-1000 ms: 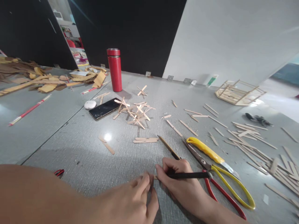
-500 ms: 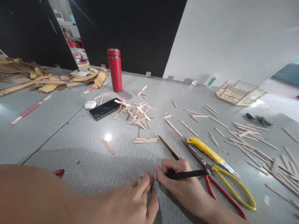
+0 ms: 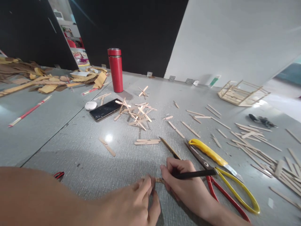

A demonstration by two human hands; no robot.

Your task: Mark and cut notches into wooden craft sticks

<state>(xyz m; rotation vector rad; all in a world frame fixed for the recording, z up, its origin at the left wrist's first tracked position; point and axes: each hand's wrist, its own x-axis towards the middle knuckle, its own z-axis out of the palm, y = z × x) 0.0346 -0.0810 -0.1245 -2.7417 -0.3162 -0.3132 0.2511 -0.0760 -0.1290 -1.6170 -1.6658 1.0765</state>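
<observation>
My left hand (image 3: 138, 201) lies low on the table, its bent fingertips pinching a small wooden craft stick (image 3: 160, 180); most of the stick is hidden under them. Just to its right, my right hand (image 3: 183, 182) is closed around a slim black pen-shaped tool (image 3: 196, 174), whose tip I cannot see. Beyond the knuckles lies a thin brass-coloured tool (image 3: 168, 147) with a dark end. Beside the right hand rest scissors (image 3: 250, 196) with yellow handles, a yellow utility knife (image 3: 208, 151) and a red-handled tool (image 3: 231, 201). Two or more notched sticks (image 3: 147, 142) lie ahead.
Crossed sticks (image 3: 138, 114) are heaped mid-table by a phone (image 3: 105, 110), a white case (image 3: 90, 105) and a red flask (image 3: 115, 72). Loose sticks (image 3: 256, 147) are spread at right, before a stick frame (image 3: 243, 94). Cardboard scraps (image 3: 49, 82) cover the back left.
My right hand has shifted slightly right with the black tool, leaving a gap by the left fingertips where more of the stick shows. The left hand stays nearly still.
</observation>
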